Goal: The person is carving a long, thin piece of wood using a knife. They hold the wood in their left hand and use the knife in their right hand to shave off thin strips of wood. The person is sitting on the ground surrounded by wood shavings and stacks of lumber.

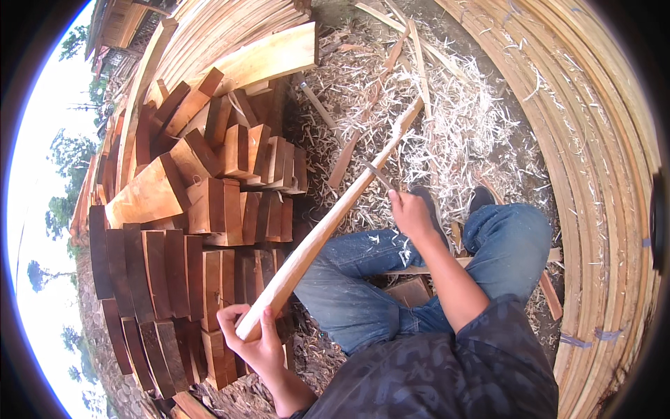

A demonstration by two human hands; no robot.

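Note:
A long, pale wooden pole slants from the lower left up to the far middle, its sides whittled and uneven. My left hand is closed round its thick near end, thumb on one side and fingers on the other. In my right hand is a knife, gripped in the fist so that its handle is hidden. The narrow blade lies across the pole a little beyond its middle and appears to touch it. The pole passes over my left leg, in blue jeans.
Stacked wooden blocks rise close on the left, with a wide plank on top. Long bundled strips curve along the right. Wood shavings and loose sticks cover the ground ahead, around my shoes.

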